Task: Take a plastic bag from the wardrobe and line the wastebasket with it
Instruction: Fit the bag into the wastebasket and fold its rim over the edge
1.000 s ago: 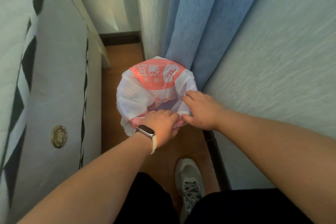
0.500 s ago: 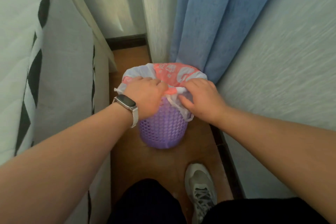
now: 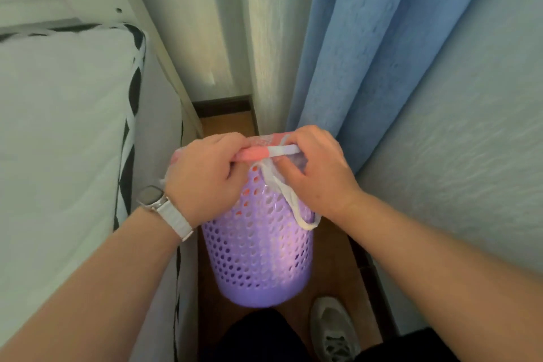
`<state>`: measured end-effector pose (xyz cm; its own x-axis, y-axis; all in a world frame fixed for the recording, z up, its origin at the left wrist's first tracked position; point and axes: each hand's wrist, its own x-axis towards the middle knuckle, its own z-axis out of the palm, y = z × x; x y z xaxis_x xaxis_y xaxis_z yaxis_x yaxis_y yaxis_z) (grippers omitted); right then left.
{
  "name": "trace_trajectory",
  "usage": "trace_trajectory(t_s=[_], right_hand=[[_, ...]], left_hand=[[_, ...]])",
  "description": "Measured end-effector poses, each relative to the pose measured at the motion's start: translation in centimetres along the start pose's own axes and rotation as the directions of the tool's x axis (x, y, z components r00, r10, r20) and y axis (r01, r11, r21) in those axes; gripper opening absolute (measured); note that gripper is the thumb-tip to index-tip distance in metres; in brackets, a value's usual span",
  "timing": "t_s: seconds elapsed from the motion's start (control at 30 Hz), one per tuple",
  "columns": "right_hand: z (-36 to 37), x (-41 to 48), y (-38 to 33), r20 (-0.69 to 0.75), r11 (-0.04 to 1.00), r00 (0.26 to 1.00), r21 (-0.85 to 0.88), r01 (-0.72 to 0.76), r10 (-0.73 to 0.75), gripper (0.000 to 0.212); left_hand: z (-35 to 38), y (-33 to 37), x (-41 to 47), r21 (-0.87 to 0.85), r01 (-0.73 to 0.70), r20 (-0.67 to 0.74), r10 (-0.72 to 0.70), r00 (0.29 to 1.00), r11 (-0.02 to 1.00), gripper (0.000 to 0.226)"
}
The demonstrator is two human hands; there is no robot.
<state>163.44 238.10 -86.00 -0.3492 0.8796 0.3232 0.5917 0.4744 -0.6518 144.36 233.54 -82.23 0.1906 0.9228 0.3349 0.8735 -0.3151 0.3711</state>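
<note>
In the narrow gap between a mattress (image 3: 61,138) and a wall (image 3: 458,138) stands one purple basket (image 3: 258,256), its side pierced all over with holes, on a brown floor (image 3: 332,261). One bag (image 3: 273,153), white with pink print, sits in the basket's mouth, its edge stretched across the near rim; one white handle loop (image 3: 293,200) hangs down the outside of the basket. Two hands work at the rim, close together but not touching. The left hand (image 3: 205,176) is curled into a fist around the pink part of the bag's edge, and one watch (image 3: 160,209) with a white strap rides its wrist. The right hand (image 3: 320,173) has its fingers bent and closed on the white part of the same edge, beside the handle loop. One blue curtain (image 3: 367,50) hangs just behind the basket. One grey shoe (image 3: 333,329) shows on the floor near the basket's base.
</note>
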Motion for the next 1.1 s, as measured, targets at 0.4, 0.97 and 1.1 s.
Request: trace_trajectory(t_s=[0.4, 0.97, 1.1], right_hand=[[-3.4, 0.6, -3.4, -0.023, 0.999, 0.999, -0.007, -0.038, 0.038, 0.039], [-3.6, 0.6, -4.1, -0.217, 1.000, 0.976, -0.014, -0.028, 0.024, 0.021], [-3.2, 0.5, -4.4, -0.261, 0.998, 0.964, -0.038, 0.043, -0.051, 0.020]], left_hand=[[-1.4, 0.9, 1.3, -0.226, 0.046, -0.174, -0.087, 0.981, 0.973, 0.030], [-1.8, 0.7, 1.3, -0.193, 0.002, -0.196, -0.040, 0.980, 0.981, 0.030], [-1.8, 1.3, 1.3, -0.116, -0.092, -0.261, 0.059, 0.964, 0.989, 0.023]])
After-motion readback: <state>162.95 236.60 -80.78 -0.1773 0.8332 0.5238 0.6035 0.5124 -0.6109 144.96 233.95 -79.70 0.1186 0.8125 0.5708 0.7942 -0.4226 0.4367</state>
